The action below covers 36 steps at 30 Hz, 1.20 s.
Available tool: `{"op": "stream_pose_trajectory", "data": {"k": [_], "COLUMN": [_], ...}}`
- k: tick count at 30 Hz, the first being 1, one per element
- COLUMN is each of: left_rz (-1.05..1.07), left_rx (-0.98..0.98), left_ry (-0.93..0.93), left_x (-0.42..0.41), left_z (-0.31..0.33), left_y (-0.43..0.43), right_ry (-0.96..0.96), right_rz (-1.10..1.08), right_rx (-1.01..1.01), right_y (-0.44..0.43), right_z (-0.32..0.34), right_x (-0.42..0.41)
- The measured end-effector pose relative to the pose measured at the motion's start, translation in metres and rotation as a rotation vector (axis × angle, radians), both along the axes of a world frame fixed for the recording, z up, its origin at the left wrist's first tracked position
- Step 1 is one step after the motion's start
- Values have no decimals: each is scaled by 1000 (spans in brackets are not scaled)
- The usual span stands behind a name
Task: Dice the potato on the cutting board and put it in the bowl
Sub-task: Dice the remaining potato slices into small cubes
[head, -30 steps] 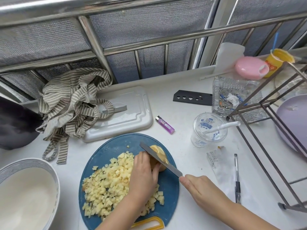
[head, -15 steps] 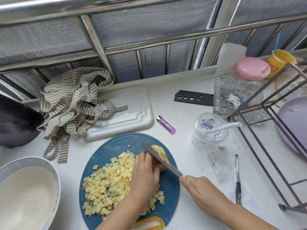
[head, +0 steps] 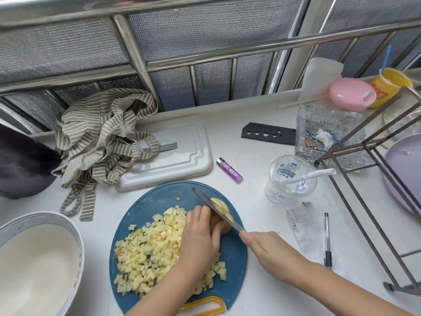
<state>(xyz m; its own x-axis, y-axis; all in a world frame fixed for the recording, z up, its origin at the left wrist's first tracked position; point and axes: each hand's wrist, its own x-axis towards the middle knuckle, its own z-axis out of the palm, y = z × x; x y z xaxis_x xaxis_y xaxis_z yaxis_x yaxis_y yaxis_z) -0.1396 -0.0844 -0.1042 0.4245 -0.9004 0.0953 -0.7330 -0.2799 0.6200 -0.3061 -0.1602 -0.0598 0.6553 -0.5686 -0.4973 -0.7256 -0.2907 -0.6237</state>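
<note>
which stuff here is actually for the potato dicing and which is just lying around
In use: potato, knife, blue cutting board, diced pieces, bowl, left hand, right hand.
Lying about: lighter, pen, plastic cup, striped cloth, white tray.

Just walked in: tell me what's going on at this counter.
A person is dicing on the blue cutting board. The left hand steadies the uncut potato piece while the right hand grips the knife, blade on it. A heap of diced potato lies on the board; the white bowl shows none.
</note>
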Motion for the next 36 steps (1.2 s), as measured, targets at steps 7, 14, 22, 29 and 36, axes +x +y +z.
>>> {"op": "stream_pose_trajectory", "data": {"k": [7,14,22,29,36], "left_rz": [-4,4,33,46,52], "left_rx": [-17,-33,-16,6,12], "left_ry": [-18,-31,27,-5,10], "left_x": [1,0,-1,-2,-3], "left_z": [-2,-3,-2,-2,-1], "left_y": [0,0,2,2,2], "right_ry": [-10,12,-33,-75,-65], "right_rz": [8,16,-54,-41,-53], "right_rx": [60,39,37,-19,-50], "right_y": [-18,-22,-21,-7,7], "right_z": [-8,-16,-19,-3,1], "right_x": [12,23,18,13,-5]}}
